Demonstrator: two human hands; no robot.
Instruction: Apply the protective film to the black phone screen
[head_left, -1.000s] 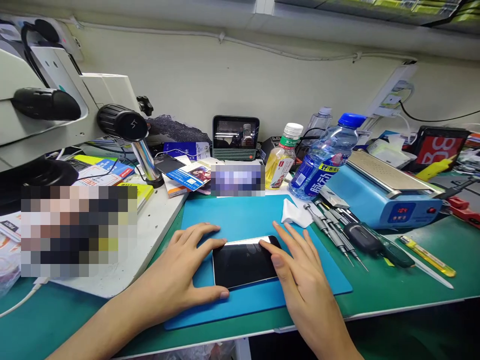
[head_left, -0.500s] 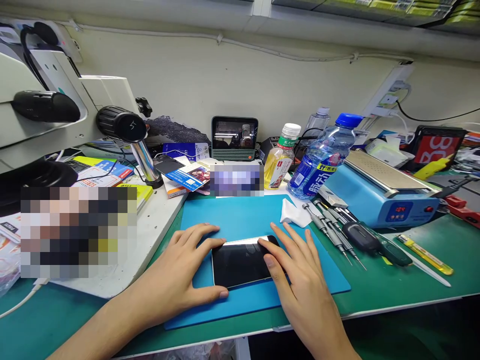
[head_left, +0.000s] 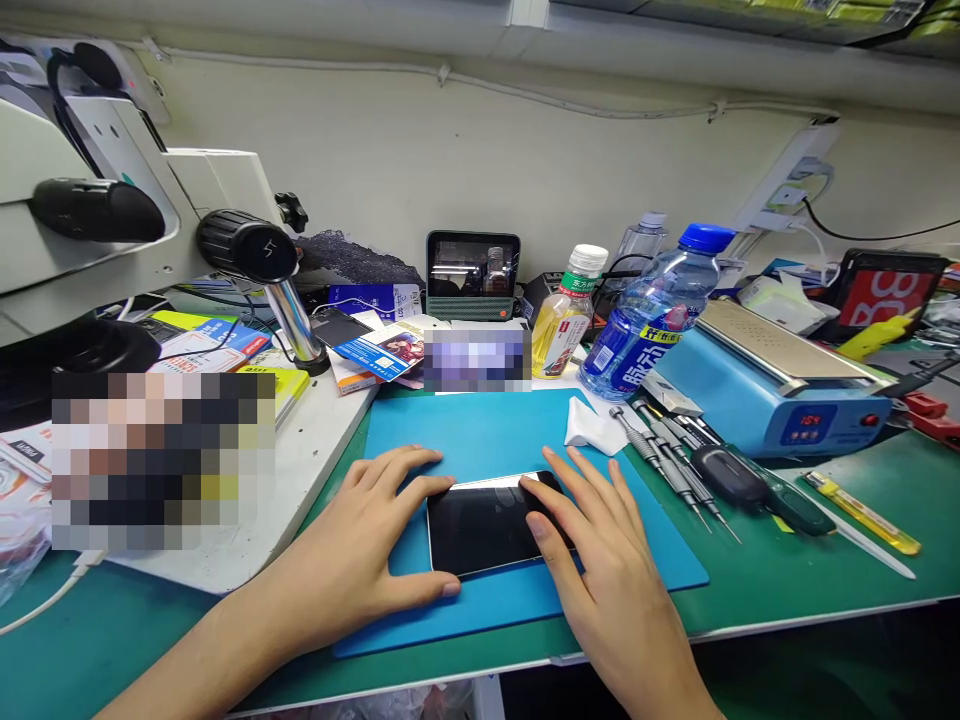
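A black smartphone point(head_left: 484, 535) lies screen up on a blue mat point(head_left: 465, 430), with a bright reflection along its far edge. My left hand point(head_left: 382, 530) frames its left end, forefinger at the far corner and thumb by the near corner; the other fingers are spread over the mat. At the right end, my right hand point(head_left: 607, 560) has its forefinger and thumb on the phone, partly covering that end. Its remaining fingers reach out past the phone's far edge. Both hands steady the phone between them. A crumpled white wipe point(head_left: 592, 425) sits beyond my right fingertips.
Several screwdrivers point(head_left: 664, 465), a black case point(head_left: 727, 475) and a yellow cutter point(head_left: 862, 512) lie rightward. Behind them stands a blue heating plate point(head_left: 780, 385). Two drink bottles, one yellow point(head_left: 562, 320) and one blue-capped point(head_left: 645, 320), stand behind the mat. A microscope stand point(head_left: 300, 345) rises leftward.
The view has shifted slightly, so the scene sits a little further right. Both hands keep nearly the same pose at the phone, which has not visibly moved on the mat.
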